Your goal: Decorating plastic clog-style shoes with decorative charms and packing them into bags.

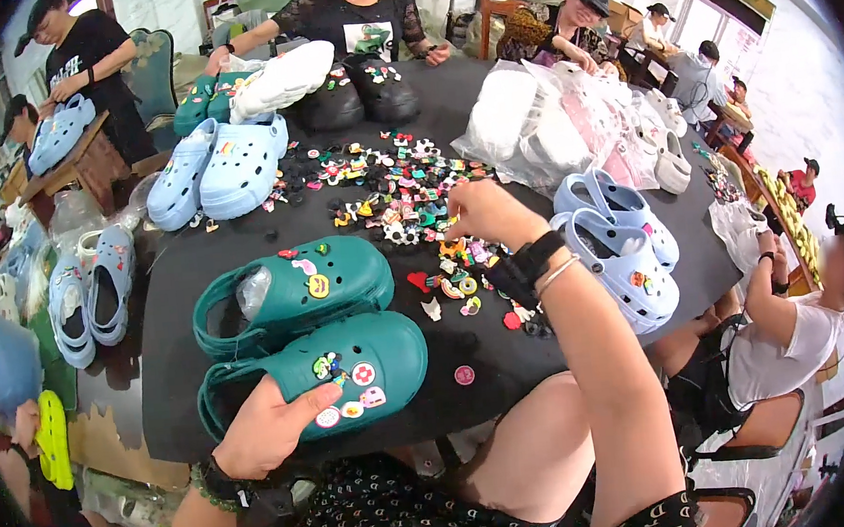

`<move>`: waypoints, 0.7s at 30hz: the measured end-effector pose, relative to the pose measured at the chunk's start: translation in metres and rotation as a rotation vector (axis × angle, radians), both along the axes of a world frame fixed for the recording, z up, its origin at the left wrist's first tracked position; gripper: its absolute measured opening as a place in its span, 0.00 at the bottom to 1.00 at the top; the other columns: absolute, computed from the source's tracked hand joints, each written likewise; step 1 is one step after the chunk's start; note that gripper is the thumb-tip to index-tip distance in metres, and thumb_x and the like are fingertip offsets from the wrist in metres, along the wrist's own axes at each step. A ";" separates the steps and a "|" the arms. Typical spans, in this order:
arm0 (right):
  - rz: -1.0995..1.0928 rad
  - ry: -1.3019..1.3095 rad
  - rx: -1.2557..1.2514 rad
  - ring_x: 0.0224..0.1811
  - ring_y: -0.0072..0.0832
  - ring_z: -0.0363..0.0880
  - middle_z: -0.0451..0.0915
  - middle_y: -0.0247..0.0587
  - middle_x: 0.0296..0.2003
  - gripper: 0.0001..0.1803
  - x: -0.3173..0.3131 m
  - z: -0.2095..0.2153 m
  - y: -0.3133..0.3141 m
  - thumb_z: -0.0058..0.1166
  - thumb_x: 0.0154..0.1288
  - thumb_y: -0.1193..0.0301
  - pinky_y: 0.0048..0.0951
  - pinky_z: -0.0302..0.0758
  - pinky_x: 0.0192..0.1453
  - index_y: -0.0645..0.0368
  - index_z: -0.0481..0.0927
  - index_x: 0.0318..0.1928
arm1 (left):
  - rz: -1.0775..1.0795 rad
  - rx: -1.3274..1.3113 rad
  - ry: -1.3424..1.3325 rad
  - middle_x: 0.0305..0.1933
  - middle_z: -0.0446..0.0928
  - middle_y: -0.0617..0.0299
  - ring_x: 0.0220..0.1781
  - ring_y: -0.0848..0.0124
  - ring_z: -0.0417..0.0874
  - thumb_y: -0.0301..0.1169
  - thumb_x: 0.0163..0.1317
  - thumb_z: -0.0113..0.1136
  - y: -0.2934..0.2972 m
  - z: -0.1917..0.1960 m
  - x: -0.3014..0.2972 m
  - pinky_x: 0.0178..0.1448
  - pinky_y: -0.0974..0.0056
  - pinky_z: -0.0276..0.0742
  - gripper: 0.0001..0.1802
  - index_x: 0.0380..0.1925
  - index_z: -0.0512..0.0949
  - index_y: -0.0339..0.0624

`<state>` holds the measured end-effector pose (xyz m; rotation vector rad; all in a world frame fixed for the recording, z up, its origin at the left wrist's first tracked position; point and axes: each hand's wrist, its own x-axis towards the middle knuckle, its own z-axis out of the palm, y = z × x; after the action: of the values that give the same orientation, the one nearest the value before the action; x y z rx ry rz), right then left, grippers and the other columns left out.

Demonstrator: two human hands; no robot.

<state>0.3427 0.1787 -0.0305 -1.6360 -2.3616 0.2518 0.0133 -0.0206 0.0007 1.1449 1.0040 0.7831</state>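
Note:
Two dark green clogs lie side by side in front of me, toes to the right. My left hand [271, 432] is closed on the near green clog [395, 361], thumb on its upper beside several charms; the other fingers are hidden. The far green clog [358, 274] carries a few charms, with clear plastic inside its opening. Beyond them spreads a heap of small colourful shoe charms [401, 200]. Over its right side reaches my right hand [493, 215], fingers bent down and drawn together among the charms. Whatever they pinch is too small to make out.
Light blue clogs stand at the back left [243, 169], at the right [623, 271] and at the left edge [108, 291]. Black clogs [382, 91] and bagged white clogs [509, 115] sit farther back on the dark table [473, 384]. Other people work around it.

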 end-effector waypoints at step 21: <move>0.121 0.461 0.055 0.31 0.38 0.83 0.83 0.47 0.28 0.08 -0.037 0.042 -0.062 0.60 0.61 0.71 0.35 0.77 0.38 0.63 0.82 0.37 | 0.022 -0.053 -0.065 0.58 0.77 0.59 0.57 0.71 0.77 0.26 0.67 0.58 0.001 -0.010 0.000 0.63 0.62 0.73 0.23 0.61 0.70 0.34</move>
<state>0.3055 0.1168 0.0119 -1.2471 -2.0905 0.5214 0.0130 -0.0199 -0.0096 1.0580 0.9787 0.8015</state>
